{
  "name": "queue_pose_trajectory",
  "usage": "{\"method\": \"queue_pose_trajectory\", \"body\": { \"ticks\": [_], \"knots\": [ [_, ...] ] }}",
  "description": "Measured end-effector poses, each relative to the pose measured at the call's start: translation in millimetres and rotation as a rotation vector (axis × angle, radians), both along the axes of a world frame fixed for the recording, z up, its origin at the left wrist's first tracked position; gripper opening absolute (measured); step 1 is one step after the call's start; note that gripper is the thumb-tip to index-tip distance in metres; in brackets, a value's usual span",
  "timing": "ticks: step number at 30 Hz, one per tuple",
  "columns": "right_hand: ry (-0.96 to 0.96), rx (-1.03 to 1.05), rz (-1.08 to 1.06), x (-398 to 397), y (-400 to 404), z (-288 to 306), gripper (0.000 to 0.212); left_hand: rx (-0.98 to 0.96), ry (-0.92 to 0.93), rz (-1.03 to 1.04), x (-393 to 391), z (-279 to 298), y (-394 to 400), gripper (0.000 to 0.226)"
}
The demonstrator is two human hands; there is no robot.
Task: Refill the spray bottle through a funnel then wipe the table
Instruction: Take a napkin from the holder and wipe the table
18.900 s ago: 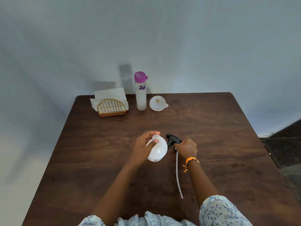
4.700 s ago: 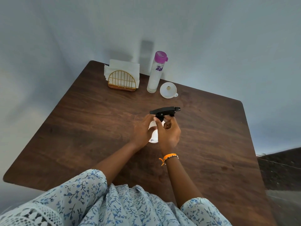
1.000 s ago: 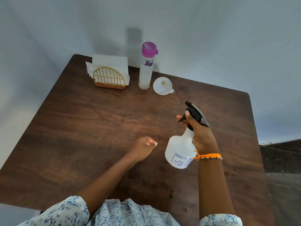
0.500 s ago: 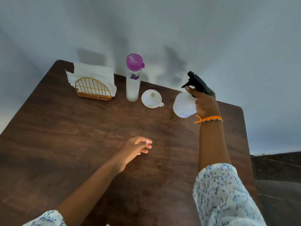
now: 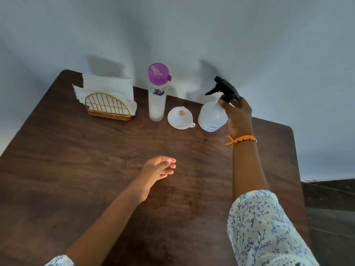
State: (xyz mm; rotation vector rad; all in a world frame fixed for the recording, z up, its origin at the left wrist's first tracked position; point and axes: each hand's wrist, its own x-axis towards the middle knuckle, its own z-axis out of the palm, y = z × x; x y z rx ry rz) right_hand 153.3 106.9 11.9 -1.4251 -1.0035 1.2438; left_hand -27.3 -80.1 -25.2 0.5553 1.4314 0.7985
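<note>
Two hands reach out over a dark wooden counter (image 5: 76, 169), seen from above. Nearest to us, our left hand (image 5: 159, 168) hovers just over the bare wood at the centre, fingers loosely spread and holding nothing, probably free to take a napkin for wiping. Further out on the right, our right hand (image 5: 237, 116), with an orange band at the wrist, has its grip closed around the neck of the spray bottle (image 5: 212, 117), just under the black trigger head (image 5: 222, 89). The bottle stands upright at the back of the counter, near the wall, seemingly being parked out of the wiping area. It is a rounded, cloudy white plastic body with a small label low on its side; we cannot tell how full it is. Just beside it to the left lies a white funnel (image 5: 180, 118), wide mouth up. Beyond that stands a tall clear bottle (image 5: 157, 93) with a purple cap, then a gold wire holder (image 5: 108, 106) stuffed with white napkins (image 5: 107, 87).
</note>
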Motion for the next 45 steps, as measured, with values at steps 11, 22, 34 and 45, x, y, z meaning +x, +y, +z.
{"method": "queue_pose_trajectory", "body": {
  "ticks": [11,22,34,45],
  "knots": [
    [-0.144,-0.198,0.085,-75.9,-117.6,-23.2,0.012,0.05,-0.08,0.164,-50.3,11.0,-13.6,0.023],
    [-0.391,0.101,0.454,-223.8,-90.3,-3.3,0.02,0.089,-0.062,0.4,-136.3,11.7,-20.2,0.018],
    [-1.015,0.422,0.664,-332.3,-36.3,-22.9,0.031,0.159,0.415,0.489,-257.2,16.1,86.4,0.035],
    [-0.757,0.295,0.561,-337.7,-26.5,-20.6,0.015,0.214,0.461,0.061,-288.3,11.2,129.0,0.032]
  ]
}}
